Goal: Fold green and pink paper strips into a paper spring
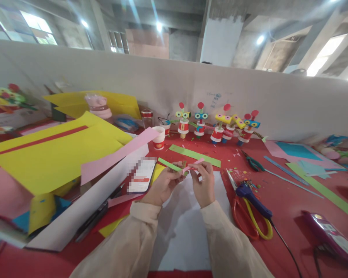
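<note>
My left hand pinches a green paper strip together with the near end of a pink paper strip. My right hand grips the pink strip between thumb and fingers. The two strips meet and cross between my hands, where a small folded part shows; its exact layering is too small to make out. Both hands are just above a white sheet of paper. Behind them a wider green strip lies flat on the red table.
Scissors, a blue corded tool and pliers lie at right. A phone, paper cups and yellow sheets are at left. Several paper-cup figures stand along the white partition.
</note>
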`<state>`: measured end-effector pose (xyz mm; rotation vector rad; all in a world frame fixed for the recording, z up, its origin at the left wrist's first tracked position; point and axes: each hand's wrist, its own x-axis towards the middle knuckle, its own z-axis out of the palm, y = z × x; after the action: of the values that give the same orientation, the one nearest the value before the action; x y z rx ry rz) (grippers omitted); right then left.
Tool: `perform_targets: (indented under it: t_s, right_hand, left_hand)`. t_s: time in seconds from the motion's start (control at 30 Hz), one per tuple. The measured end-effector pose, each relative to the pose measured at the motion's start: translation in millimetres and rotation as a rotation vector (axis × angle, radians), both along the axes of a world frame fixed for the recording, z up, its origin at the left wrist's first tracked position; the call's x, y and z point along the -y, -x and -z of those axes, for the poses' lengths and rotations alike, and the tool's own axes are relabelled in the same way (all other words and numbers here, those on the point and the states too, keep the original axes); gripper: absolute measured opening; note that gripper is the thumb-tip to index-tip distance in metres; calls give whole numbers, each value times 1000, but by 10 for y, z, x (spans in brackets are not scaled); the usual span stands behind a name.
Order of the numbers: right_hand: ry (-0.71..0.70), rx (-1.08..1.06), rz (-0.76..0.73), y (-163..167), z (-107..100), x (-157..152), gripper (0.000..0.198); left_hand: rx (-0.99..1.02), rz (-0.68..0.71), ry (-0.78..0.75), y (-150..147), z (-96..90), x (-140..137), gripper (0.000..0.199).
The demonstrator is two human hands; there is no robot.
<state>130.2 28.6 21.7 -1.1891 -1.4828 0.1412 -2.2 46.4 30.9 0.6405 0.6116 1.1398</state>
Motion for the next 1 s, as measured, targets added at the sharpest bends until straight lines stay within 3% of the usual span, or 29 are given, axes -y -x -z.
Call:
perform_targets:
  t_s: [0.3,0.43,0.77,1.0]
  right_hand:
    - [-161,397,214,-92,-31,51,14]
    - [-190,501,186,-126,-59,83,22]
    - [-134,490,216,-166,-70,49,14]
    - [-11,409,146,-102,36,-2,21]
  left_hand:
    - [1,48,25,35,-59,28,21]
    - [-4,62,24,38,-87,39,22]
    - [-55,53,-83,13,-83,63,21]
    - [-33,3,-139,12,-75,52,22]
